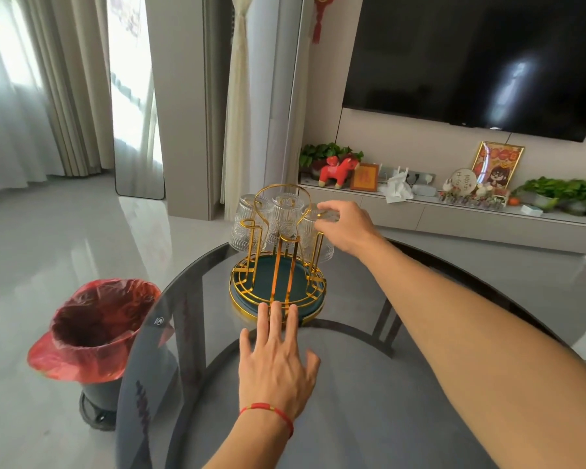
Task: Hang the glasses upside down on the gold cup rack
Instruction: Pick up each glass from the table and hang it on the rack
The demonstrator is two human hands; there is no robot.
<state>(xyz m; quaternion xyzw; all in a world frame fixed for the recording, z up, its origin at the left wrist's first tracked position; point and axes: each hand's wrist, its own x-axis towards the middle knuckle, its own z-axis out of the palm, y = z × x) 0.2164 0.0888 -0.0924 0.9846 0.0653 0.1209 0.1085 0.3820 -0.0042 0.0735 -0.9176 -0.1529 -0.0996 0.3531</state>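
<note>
The gold cup rack with a dark green round tray base stands on the far part of a round smoked-glass table. Three ribbed clear glasses hang upside down on its far prongs: a left glass, a middle glass and a right glass. My right hand reaches over the rack, fingers closed around the base of the right glass. My left hand lies flat with fingers spread, fingertips touching the rack's near rim. The near prongs carry nothing.
A bin lined with a red bag stands on the floor left of the table. Beyond the table runs a low TV cabinet with plants, a red toy horse and frames, under a wall-mounted TV. Curtains hang at left.
</note>
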